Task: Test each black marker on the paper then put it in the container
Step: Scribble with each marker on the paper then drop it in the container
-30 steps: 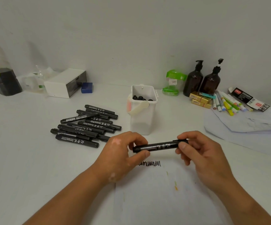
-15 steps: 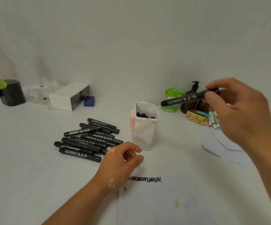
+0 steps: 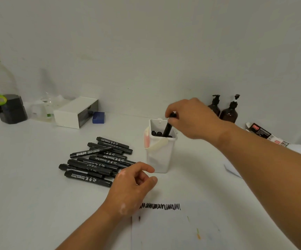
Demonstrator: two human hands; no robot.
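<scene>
My right hand pinches the top end of a black marker that stands nearly upright with its lower end inside the white container, among the dark caps of several markers there. A pile of several black markers lies on the table left of the container. My left hand hovers between the pile and the paper, fingers loosely curled, holding nothing. A black zigzag scribble runs along the paper's top edge.
A clear bottle with dark liquid, a glass vessel, a white box and a blue block stand at the back left. Two brown pump bottles and a printed packet are at the back right, above loose paper sheets.
My left hand let go of the marker. My right hand lifted it, swung it upright and lowered it into the container. The camera view tilted up.
</scene>
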